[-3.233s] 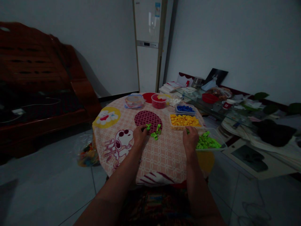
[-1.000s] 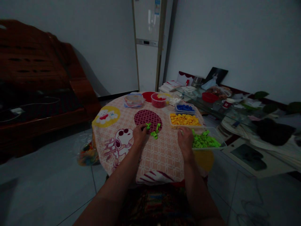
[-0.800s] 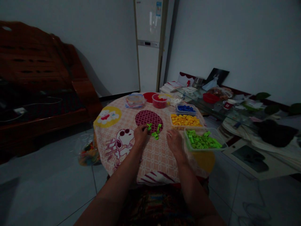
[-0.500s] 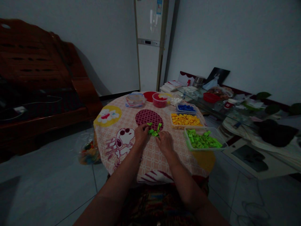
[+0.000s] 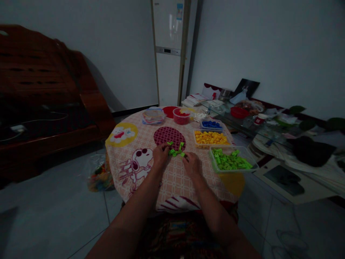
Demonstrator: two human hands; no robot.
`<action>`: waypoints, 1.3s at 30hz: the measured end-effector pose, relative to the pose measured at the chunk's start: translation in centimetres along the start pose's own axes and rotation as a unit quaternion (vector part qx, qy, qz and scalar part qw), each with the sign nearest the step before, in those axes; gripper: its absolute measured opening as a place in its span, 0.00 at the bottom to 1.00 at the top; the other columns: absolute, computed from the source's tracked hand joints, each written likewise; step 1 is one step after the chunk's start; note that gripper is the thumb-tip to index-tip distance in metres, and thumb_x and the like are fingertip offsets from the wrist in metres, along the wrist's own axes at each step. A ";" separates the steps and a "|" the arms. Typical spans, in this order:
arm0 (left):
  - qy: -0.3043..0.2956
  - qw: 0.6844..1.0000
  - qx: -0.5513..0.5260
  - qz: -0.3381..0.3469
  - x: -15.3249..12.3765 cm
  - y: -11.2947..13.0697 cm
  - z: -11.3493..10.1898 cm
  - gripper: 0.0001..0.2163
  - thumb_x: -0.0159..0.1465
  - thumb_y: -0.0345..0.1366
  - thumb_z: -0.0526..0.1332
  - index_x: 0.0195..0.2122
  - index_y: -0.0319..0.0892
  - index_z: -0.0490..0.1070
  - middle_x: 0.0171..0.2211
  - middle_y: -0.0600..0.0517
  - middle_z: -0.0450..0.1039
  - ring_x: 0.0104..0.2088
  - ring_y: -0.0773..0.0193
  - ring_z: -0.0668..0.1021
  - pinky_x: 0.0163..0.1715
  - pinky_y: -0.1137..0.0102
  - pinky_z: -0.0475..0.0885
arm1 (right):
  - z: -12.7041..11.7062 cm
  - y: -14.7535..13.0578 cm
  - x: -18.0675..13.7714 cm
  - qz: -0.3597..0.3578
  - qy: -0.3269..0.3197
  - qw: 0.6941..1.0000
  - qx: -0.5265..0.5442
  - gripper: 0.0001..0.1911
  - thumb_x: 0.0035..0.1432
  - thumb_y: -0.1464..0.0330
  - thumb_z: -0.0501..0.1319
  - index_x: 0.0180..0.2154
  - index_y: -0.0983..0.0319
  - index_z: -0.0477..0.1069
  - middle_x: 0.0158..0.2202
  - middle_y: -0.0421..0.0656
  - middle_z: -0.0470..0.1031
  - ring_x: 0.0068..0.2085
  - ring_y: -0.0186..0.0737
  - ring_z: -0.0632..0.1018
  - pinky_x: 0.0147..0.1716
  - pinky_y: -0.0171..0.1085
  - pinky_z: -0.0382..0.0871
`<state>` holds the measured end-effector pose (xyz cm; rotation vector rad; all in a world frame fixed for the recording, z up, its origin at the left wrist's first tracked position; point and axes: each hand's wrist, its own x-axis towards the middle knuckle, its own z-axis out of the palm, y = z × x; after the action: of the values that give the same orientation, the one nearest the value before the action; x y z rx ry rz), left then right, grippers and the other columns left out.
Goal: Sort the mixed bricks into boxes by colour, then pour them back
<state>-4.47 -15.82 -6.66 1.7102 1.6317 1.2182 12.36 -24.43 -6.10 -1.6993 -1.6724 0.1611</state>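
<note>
Head view: no legible writing; both hands [image 5: 161, 155] [image 5: 192, 164] apparently touch green bricks [image 5: 175, 151].

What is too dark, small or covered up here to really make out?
Head view only:
- Small green bricks on the table: too small and dim to count, or to tell whether they are joined.
- Left hand and right hand: seen from behind, so their grip on any brick is hidden.
- Clear lidded tub: contents blurred by distance.
- Bag on the floor: contents dim and blurred.

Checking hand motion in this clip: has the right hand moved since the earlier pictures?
Yes. The right hand went left, from the tub of green bricks to the green brick cluster.
</note>
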 end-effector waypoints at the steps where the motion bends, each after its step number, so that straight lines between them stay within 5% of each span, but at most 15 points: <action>1: 0.000 1.000 0.001 0.002 0.0 0.0 0.0 0.12 0.61 0.34 0.59 0.40 0.45 0.82 0.42 0.50 0.84 0.43 0.57 0.83 0.48 0.65 0.74 | -0.1 0.2 0.0 0.006 0.010 1.000 0.008 0.14 0.58 0.73 0.62 0.46 0.58 0.77 0.43 0.46 0.81 0.44 0.43 0.78 0.48 0.41 0.70; 6: -0.003 1.000 0.010 -0.002 0.1 0.1 -0.1 0.12 0.62 0.35 0.60 0.41 0.46 0.83 0.42 0.50 0.84 0.42 0.56 0.83 0.48 0.64 0.74 | -1.3 0.9 -0.1 0.023 0.087 0.996 0.020 0.14 0.58 0.72 0.59 0.45 0.59 0.78 0.42 0.47 0.81 0.44 0.45 0.78 0.47 0.41 0.71; 12: -0.002 1.000 0.023 0.002 0.1 0.1 -0.1 0.12 0.62 0.35 0.60 0.41 0.45 0.83 0.42 0.50 0.84 0.42 0.56 0.82 0.48 0.64 0.73 | -5.5 2.8 0.4 0.019 0.193 0.981 -0.004 0.14 0.60 0.69 0.57 0.45 0.63 0.77 0.42 0.52 0.80 0.44 0.48 0.77 0.49 0.44 0.69; 21: -0.004 1.000 0.029 0.001 0.1 0.1 -0.1 0.12 0.62 0.34 0.59 0.41 0.44 0.83 0.42 0.49 0.84 0.43 0.56 0.82 0.48 0.65 0.73 | -9.4 5.9 0.6 0.080 0.248 0.961 -0.090 0.15 0.60 0.69 0.57 0.45 0.66 0.76 0.43 0.56 0.78 0.46 0.52 0.75 0.51 0.48 0.66; 26: -0.004 1.000 0.020 -0.002 0.1 0.0 0.0 0.12 0.62 0.35 0.60 0.42 0.43 0.83 0.42 0.49 0.84 0.43 0.57 0.82 0.47 0.67 0.73 | -7.2 3.2 0.1 0.011 0.205 0.978 -0.036 0.13 0.61 0.71 0.55 0.43 0.63 0.77 0.43 0.52 0.79 0.46 0.48 0.76 0.52 0.45 0.67; 31: -0.010 1.000 0.022 -0.007 0.2 -0.1 0.0 0.13 0.62 0.35 0.59 0.43 0.44 0.82 0.42 0.50 0.84 0.43 0.58 0.82 0.47 0.67 0.73 | -3.4 0.2 -0.2 -0.035 0.095 0.995 -0.003 0.13 0.61 0.74 0.55 0.41 0.62 0.78 0.41 0.48 0.80 0.45 0.44 0.77 0.49 0.40 0.68; 39: 0.001 1.000 0.007 0.011 0.3 -0.6 0.3 0.12 0.62 0.35 0.60 0.42 0.45 0.83 0.42 0.50 0.84 0.42 0.58 0.82 0.46 0.67 0.73 | 0.1 -1.3 -0.2 -0.050 -0.058 0.985 -0.154 0.08 0.63 0.70 0.61 0.42 0.61 0.77 0.45 0.49 0.78 0.47 0.46 0.74 0.51 0.41 0.64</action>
<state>-4.60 -15.35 -7.22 1.7405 1.6292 1.2213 11.21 -24.73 -5.53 -1.8528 -1.9468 -0.0511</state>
